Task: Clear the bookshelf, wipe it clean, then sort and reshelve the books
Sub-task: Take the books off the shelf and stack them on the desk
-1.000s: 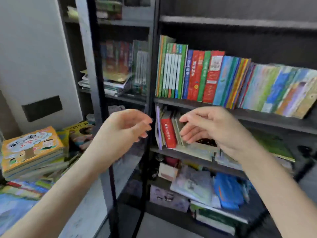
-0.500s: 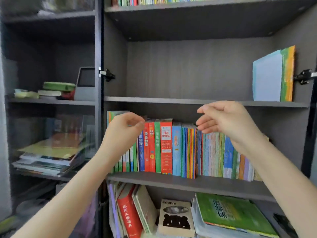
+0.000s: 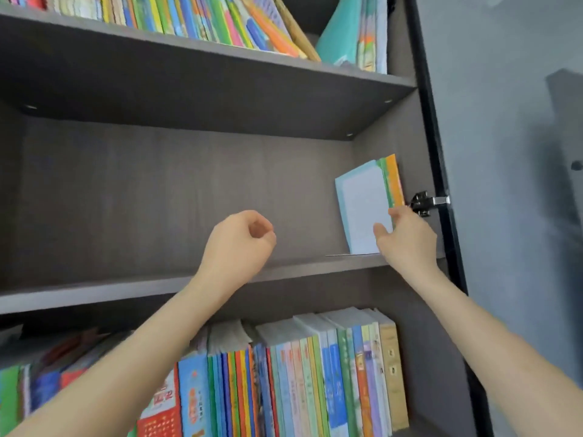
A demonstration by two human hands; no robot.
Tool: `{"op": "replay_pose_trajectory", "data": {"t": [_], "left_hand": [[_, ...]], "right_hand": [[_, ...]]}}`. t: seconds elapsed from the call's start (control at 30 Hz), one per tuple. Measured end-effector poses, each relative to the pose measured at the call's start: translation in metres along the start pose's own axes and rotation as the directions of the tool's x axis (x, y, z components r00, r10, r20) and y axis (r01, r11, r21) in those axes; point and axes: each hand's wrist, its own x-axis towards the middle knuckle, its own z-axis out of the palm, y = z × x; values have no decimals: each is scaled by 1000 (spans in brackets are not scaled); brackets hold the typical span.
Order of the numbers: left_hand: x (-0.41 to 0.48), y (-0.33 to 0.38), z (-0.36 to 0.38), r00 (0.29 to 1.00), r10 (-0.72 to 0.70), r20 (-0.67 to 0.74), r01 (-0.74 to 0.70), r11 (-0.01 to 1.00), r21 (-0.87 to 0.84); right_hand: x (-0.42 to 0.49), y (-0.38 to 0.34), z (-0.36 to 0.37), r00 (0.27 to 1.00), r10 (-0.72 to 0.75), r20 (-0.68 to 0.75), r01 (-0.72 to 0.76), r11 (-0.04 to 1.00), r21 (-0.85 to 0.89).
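The dark grey bookshelf (image 3: pixel 157 285) fills the view. Its middle shelf holds only a small stack of thin books (image 3: pixel 366 200) with a pale blue cover, upright against the right wall. My right hand (image 3: pixel 405 238) is at that stack, thumb on the cover and fingers round its front edge. My left hand (image 3: pixel 238 244) hovers in front of the bare part of the shelf, fingers curled in with nothing in them. The shelf below is packed with colourful upright books (image 3: pixel 299 380). The shelf above carries leaning books (image 3: pixel 220 17).
A metal door hinge (image 3: pixel 426 201) sits on the right side panel just beside the stack. The open cabinet door's black edge (image 3: pixel 441 184) runs down the right. A grey wall (image 3: pixel 511 152) lies beyond it.
My view has swung up from the lower shelves to the middle shelf. My right hand has moved right and reached the stack of thin books. My left hand has closed into a loose fist.
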Motion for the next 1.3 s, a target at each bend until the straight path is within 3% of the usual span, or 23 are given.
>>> {"op": "replay_pose_trajectory", "data": {"t": [0.17,0.3,0.5,0.6,0.8,1.0,1.17,1.3], "left_hand": [[47,6,78,993,41,109,-43,999,13],[84,6,113,979,9,206,-31,994,104],[84,12,134,962,221,160,-259,925,278],[84,10,135,970,185,161,-226,926,301],[88,7,130,996,56,74,-71,972,224],[86,7,127,997,-51,-51,53,997,47],[69,23,107,977,-177,-117,155,973,-171],[43,41,73,955,-248,-165,208,951,-230]], "right_hand": [[74,47,17,986,138,89,-120,975,-184],[114,70,49,945,237,228,-192,961,-201],[138,72,79,952,127,278,-39,952,-303],[142,65,88,941,106,320,-7,955,-297],[133,58,85,956,33,291,26,980,-195],[110,52,70,969,-132,211,123,991,58],[82,28,61,969,-235,76,210,945,250],[38,5,33,948,-311,-60,306,850,430]]}}
